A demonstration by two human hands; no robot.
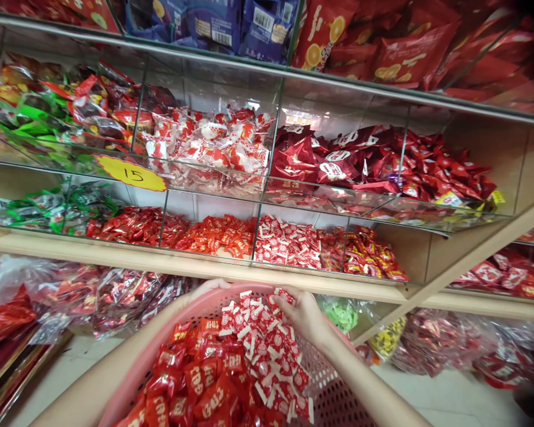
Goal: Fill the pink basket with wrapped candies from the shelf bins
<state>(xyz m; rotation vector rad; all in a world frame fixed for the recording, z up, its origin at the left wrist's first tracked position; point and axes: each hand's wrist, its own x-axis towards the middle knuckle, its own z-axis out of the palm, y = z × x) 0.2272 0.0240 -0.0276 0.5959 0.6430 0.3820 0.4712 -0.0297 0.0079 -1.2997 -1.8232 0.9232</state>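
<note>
A pink perforated plastic basket (129, 365) is in front of me at the bottom of the view. My left hand (207, 289) grips its far rim, the fingers partly hidden behind the edge. Inside lie larger red wrapped candies (200, 373) on the left and small red-and-white wrapped candies (267, 344) heaped on the right. Over the heap, near the far rim, my right hand (305, 314) is closed, thumb and fingers around a red-and-white candy (281, 298). Just beyond the basket, a shelf bin holds matching red-and-white candies (287, 240).
Clear-walled shelf bins of candy rise ahead, with red candies (222, 234) in a low bin and a yellow price tag (131, 172) reading 15 above. A wooden shelf edge (115, 255) runs just past the basket. Plastic bags of candy (129, 296) sit beneath it.
</note>
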